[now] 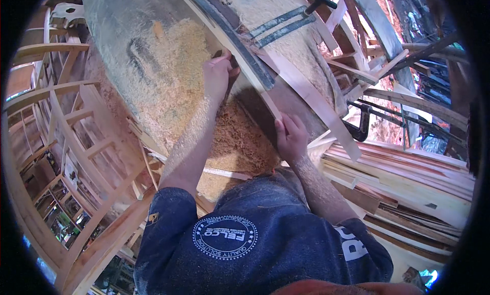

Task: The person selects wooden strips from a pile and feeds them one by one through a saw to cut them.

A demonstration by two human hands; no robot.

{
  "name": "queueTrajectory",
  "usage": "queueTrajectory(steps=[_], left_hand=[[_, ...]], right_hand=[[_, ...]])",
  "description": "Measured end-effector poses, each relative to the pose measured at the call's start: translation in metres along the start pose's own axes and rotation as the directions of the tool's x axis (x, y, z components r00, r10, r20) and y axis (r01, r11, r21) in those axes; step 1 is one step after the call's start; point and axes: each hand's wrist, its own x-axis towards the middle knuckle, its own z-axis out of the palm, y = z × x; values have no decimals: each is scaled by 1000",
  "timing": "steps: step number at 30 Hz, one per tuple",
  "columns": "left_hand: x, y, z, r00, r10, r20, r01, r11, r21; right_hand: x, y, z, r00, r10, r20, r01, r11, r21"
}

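A long, narrow wooden strip [255, 83] runs from the top of the view down toward my body. My right hand [292, 137] pinches its near end between thumb and fingers. Farther along, my left hand [218, 74] is closed at the strip's left side, its fingertips partly hidden. A dark straight bar [224, 24] lies along the strip's right side. Both hands are over a worktop [107, 24] heaped with pale sawdust [189, 65], which lies thickest left of the strip and close to my body.
A bar clamp [286, 27] grips the worktop at the upper right. A slightly curved thin board [311, 98] lies right of my hands. Stacked lumber [398, 177] fills the lower right, near a black clamp [362, 124]. Curved wooden framing [66, 131] stands at the left.
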Motion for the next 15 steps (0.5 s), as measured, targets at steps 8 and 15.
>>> queueTrajectory(steps=[8, 15], left_hand=[[15, 3, 4, 994, 87, -66, -83, 994, 64], [-60, -20, 55, 996, -67, -63, 89, 869, 486]], right_hand=[[13, -2, 6, 1000, -23, -14, 23, 1000, -3], [-15, 24, -18, 996, -81, -31, 81, 997, 0]])
